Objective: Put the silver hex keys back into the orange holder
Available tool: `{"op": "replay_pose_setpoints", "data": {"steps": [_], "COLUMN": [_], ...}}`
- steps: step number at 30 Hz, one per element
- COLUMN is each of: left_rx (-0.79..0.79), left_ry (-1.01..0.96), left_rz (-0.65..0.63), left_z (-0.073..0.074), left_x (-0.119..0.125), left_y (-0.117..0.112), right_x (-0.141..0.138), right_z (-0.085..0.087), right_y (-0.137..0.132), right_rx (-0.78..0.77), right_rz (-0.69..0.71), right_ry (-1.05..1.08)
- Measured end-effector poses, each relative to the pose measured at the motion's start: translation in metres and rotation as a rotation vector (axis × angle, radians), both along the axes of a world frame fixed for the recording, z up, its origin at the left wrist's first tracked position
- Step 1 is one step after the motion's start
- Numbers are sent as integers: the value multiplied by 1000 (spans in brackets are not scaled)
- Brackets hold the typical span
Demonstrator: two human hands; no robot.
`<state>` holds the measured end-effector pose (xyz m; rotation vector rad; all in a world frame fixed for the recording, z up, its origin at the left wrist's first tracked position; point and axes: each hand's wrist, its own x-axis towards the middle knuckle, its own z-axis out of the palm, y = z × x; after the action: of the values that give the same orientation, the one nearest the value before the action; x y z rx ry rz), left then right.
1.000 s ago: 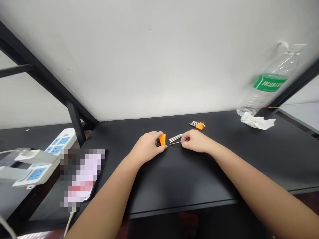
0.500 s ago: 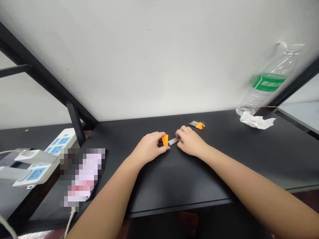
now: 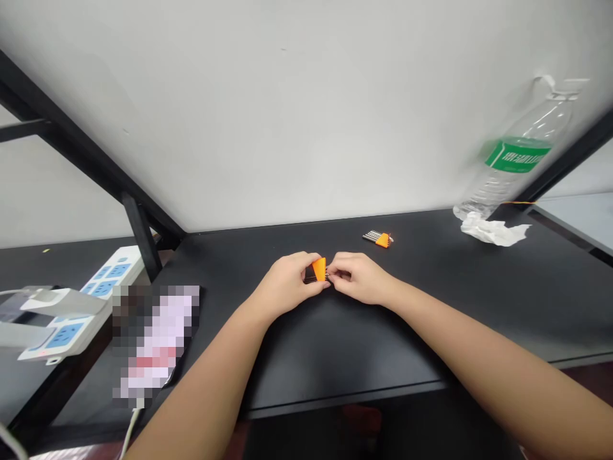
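My left hand is closed around an orange hex key holder on the black table. My right hand is pinched right against the holder's far side, its fingers covering the metal hex keys that stick out of it. A second orange holder with hex keys lies alone on the table behind and to the right of my hands.
A plastic water bottle with a green label and crumpled white paper sit at the back right. A white power strip and a blurred flat object lie at the left. Black frame bars rise at the left.
My right hand moved left from the loose hex keys up to the orange holder, and the keys it pinched are now hidden against the holder. My left hand stayed put.
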<state>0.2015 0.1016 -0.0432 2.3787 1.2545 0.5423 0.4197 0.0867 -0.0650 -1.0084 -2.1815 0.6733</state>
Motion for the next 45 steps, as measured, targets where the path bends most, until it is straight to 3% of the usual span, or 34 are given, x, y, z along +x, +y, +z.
{"op": "replay_pose_setpoints", "data": {"steps": [6,11,14,17,21,26,36,45], "left_rx": [21,21,21,27,27,16,30,16], "left_ry": [97,134,123,112,96,78,72,82], "left_rz": [0,-8,20,36,35,45,36,29], "left_z": [2,1,2,3,4,6,5,5], "left_x": [-3,-8,-10,-10,-8,-7,-7,-6], "left_y": [1,3,3,2,1,1,1,1], "right_x": [3,20,27,28,28,33,28,7], "right_z": [3,10,12,12,6,0,11,-4], "right_y": [2,7,6,3,3,9,1,2], "right_rx": [-306,-476,-400,-181,-29,-17,-139,109], "right_rz": [-191,-222,-291,-386,-309,-259,-292,-351], "right_ry": [-19,-138,-295,-386,-365,-358,-509,-465]}}
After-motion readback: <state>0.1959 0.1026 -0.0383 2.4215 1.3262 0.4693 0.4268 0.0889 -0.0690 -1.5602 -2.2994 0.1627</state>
